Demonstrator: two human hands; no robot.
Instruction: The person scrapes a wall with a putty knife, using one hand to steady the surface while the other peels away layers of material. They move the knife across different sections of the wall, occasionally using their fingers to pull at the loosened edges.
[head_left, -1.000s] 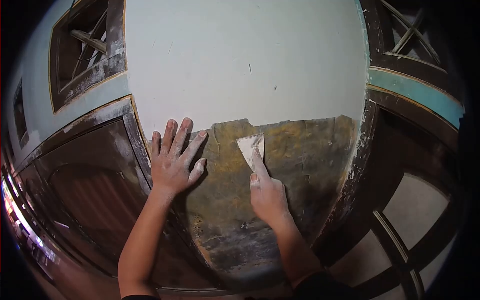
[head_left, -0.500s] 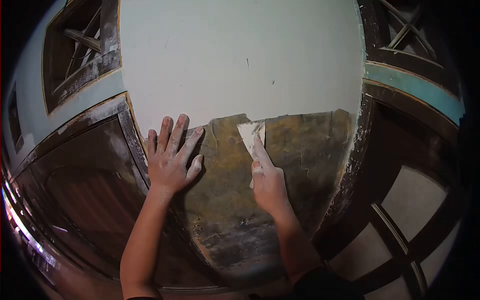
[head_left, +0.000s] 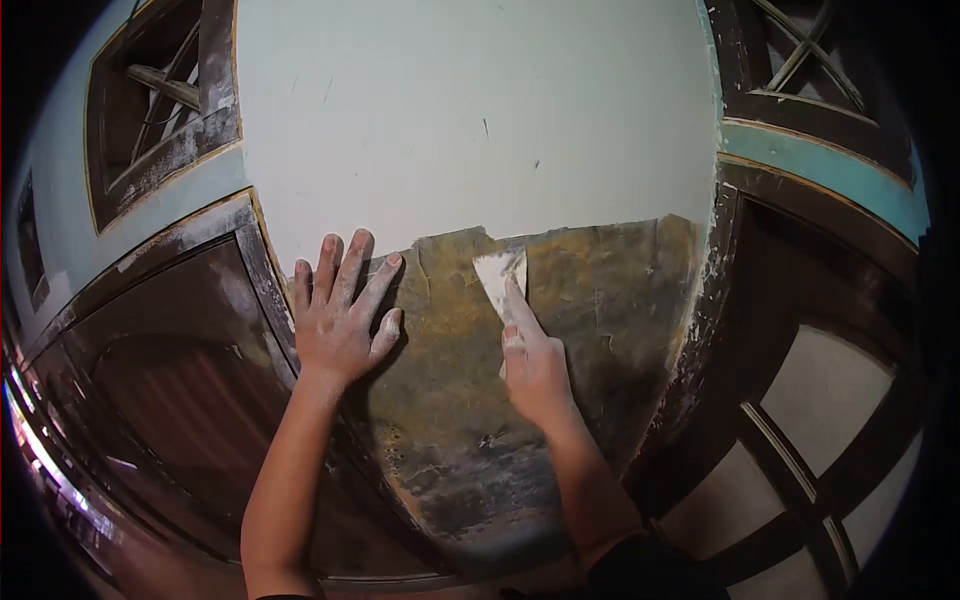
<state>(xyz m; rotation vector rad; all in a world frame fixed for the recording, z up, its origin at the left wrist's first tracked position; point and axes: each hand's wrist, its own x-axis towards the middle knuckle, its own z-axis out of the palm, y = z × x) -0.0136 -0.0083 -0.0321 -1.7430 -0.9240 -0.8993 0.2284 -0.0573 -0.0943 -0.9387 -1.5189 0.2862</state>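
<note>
My right hand (head_left: pixel 537 370) is closed around a putty knife (head_left: pixel 502 277), its index finger laid along the blade. The blade is pale with white residue and its wide edge points up, just below the ragged lower border of the pale wall coating (head_left: pixel 480 120). Beneath that border is a bare, stained brown-grey patch of wall (head_left: pixel 450 370). My left hand (head_left: pixel 347 315) rests flat with fingers spread, across the border at the left side of the patch. White dust covers its fingers. The putty knife's handle is mostly hidden in my right hand.
A dark wooden door (head_left: pixel 180 390) with a worn frame stands on the left. To the right is another dark frame with pale panels (head_left: pixel 825 400). Crossed-bar vents (head_left: pixel 800 50) sit above both sides. Small dark marks (head_left: pixel 486 127) dot the pale wall.
The putty knife's edge has dropped slightly away from the coating's border. My left hand stays in place on the wall. The view has shifted a little.
</note>
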